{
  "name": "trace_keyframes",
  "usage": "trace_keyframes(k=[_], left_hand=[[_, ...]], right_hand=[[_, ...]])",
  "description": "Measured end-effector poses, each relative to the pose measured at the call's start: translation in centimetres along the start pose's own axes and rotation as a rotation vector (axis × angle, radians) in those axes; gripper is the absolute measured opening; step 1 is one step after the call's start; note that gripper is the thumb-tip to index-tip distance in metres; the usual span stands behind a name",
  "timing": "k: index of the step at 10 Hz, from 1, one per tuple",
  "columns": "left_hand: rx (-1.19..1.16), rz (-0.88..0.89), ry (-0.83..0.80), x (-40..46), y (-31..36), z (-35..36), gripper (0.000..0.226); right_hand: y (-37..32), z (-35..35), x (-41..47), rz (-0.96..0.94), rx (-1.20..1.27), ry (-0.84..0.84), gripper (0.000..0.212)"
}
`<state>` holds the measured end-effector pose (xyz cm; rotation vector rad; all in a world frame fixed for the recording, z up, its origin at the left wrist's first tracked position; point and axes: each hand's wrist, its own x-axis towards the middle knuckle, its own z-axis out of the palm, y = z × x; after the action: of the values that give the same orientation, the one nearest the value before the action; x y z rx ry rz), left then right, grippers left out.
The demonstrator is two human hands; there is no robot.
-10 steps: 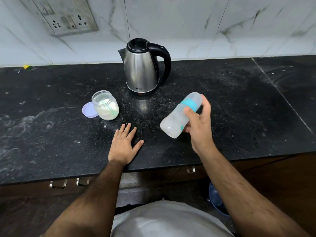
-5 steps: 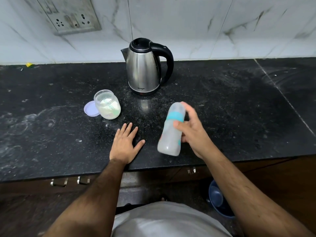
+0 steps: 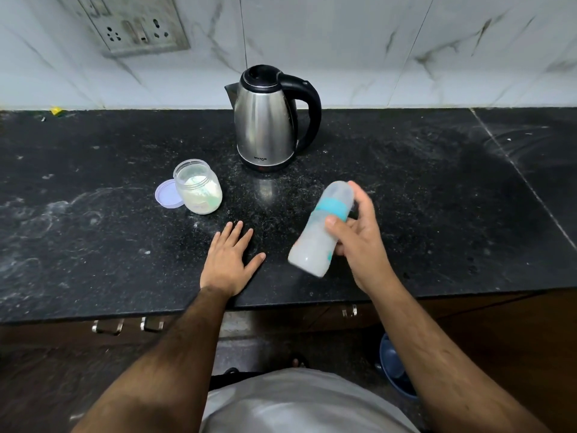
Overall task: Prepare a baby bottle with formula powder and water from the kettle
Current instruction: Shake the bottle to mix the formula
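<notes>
My right hand [image 3: 359, 245] grips a capped baby bottle [image 3: 315, 242] with a teal ring, holding it tilted above the black counter [image 3: 437, 214]; cloudy white liquid fills it and it looks blurred. Flat on the counter near the front edge lies my left hand [image 3: 229, 260], fingers spread, holding nothing. An open clear jar of white formula powder [image 3: 198, 190] stands left of centre, its lilac lid [image 3: 167, 194] lying beside it. The steel kettle [image 3: 268, 120] with a black handle stands behind, lid closed.
A wall socket panel [image 3: 137, 26] sits on the marble backsplash at upper left. White powder dusts the counter. Cabinet handles [image 3: 125, 325] show below the front edge, and a blue bin [image 3: 395, 367] stands on the floor at right.
The bottle has swung in my right hand, from steeply tilted to nearly upright and back to tilted. My left hand has stayed flat on the counter.
</notes>
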<state>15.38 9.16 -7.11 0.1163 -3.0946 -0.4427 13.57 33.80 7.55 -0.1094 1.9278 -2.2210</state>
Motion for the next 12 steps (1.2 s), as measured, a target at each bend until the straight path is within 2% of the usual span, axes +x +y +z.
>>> trace_keyframes(k=[1, 2, 3, 4, 5, 6, 8, 9, 10, 11, 12], left_hand=[[-0.005, 0.000, 0.000, 0.0, 0.1, 0.0, 0.082], [-0.005, -0.009, -0.003, 0.0, 0.0, -0.1, 0.083], [0.004, -0.012, -0.012, 0.0, 0.1, -0.1, 0.084], [0.008, -0.010, -0.016, 0.0, 0.1, -0.1, 0.083], [0.000, -0.012, -0.013, 0.0, 0.1, -0.1, 0.083], [-0.006, -0.012, -0.007, 0.0, 0.1, -0.1, 0.083], [0.005, -0.012, -0.008, 0.0, 0.1, -0.1, 0.083], [0.009, -0.013, -0.007, 0.0, 0.1, -0.1, 0.083], [0.010, -0.013, -0.003, 0.1, 0.1, 0.0, 0.082], [0.017, -0.012, -0.001, 0.1, -0.1, 0.2, 0.082], [0.015, -0.011, -0.001, 0.1, -0.1, 0.2, 0.082]], right_hand=[[0.1, -0.2, 0.5, -0.013, 0.034, 0.098, 0.071], [-0.1, -0.2, 0.0, 0.052, -0.026, -0.067, 0.069], [-0.4, -0.3, -0.1, 0.055, -0.026, -0.064, 0.068], [-0.6, -0.2, 0.5, 0.027, 0.056, 0.141, 0.065], [-0.5, -0.3, 0.5, 0.056, 0.013, 0.073, 0.064], [-0.7, -0.7, 0.1, 0.115, -0.099, -0.105, 0.067], [-0.8, -0.5, 1.0, 0.050, 0.049, 0.139, 0.063], [-0.9, -0.5, 0.7, 0.083, -0.109, -0.054, 0.063], [-1.0, -0.4, 0.6, 0.035, -0.092, -0.038, 0.071], [-1.1, -0.1, 1.2, 0.001, 0.038, 0.121, 0.075], [-0.8, 0.0, 1.0, 0.021, 0.003, 0.032, 0.073]])
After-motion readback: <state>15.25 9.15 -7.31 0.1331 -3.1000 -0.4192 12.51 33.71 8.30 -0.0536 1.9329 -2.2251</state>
